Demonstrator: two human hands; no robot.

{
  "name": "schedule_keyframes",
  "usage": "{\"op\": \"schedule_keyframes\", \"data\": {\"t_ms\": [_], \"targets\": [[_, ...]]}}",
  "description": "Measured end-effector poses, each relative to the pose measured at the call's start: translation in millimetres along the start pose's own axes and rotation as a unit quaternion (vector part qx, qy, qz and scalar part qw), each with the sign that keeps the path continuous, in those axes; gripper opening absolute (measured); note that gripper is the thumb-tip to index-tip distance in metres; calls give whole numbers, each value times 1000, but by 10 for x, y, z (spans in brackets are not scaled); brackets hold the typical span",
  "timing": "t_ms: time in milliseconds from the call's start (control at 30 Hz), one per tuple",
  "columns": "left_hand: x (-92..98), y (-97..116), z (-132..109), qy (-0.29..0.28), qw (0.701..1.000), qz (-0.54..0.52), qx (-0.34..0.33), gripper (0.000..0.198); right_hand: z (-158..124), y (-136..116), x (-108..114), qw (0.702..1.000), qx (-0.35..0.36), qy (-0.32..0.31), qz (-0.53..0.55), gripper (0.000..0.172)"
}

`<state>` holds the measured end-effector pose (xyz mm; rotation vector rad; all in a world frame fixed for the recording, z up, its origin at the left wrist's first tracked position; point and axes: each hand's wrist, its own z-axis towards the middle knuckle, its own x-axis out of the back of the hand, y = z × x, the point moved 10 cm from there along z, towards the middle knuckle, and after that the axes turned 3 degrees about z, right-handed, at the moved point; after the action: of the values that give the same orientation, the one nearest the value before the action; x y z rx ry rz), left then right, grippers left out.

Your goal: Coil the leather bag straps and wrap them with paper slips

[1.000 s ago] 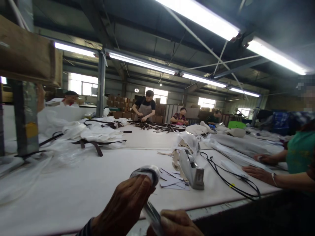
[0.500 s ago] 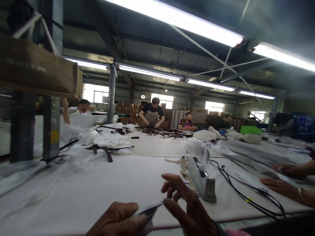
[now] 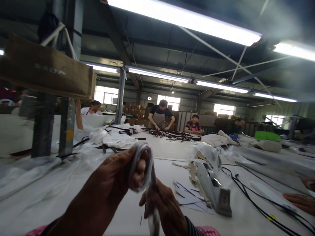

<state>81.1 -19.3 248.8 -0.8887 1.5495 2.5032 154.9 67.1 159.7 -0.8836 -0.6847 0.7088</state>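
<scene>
A long strip in clear, greyish plastic film (image 3: 150, 164) is coiled in a loop around the fingers of my left hand (image 3: 105, 180), which holds it up above the white table (image 3: 98, 213). Its tail hangs down, and my right hand (image 3: 169, 203) closes around this tail just below the loop. What the film covers looks dark and cannot be made out clearly. Right of my hands stands a grey tape dispenser (image 3: 214, 188). White paper pieces (image 3: 188, 196) lie in front of it, and beige strips (image 3: 198, 173) are beside it.
Crumpled clear plastic (image 3: 103, 139) covers the table's left side, near a metal pillar (image 3: 66, 131) with a brown bag (image 3: 49, 70) hanging by it. Black cords (image 3: 242, 186) and a co-worker's hand (image 3: 300, 201) are at right. Across the table, a person (image 3: 161, 116) handles dark straps (image 3: 172, 134).
Both my hands have risen and moved closer together. The film-covered strip is now looped over my left fingers, and my right hand has closed on its tail. The view has swung left.
</scene>
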Motion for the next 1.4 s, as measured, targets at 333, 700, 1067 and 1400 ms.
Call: {"op": "schedule_keyframes", "data": {"t_ms": [333,700,1067,1400], "targets": [[176,-126,149,47,911,354,-206,20,-121,530,-442,922,-179,-92,331,50],[67,-273,205,-72,665,603,-436,12,29,906,-521,899,-254,-118,338,55],[574,-1154,-74,-243,600,716,-261,24,-194,914,-122,926,-279,-161,198,48],[921,-1576,111,-280,665,690,-54,32,-107,933,-36,948,35,-164,-270,24]]}}
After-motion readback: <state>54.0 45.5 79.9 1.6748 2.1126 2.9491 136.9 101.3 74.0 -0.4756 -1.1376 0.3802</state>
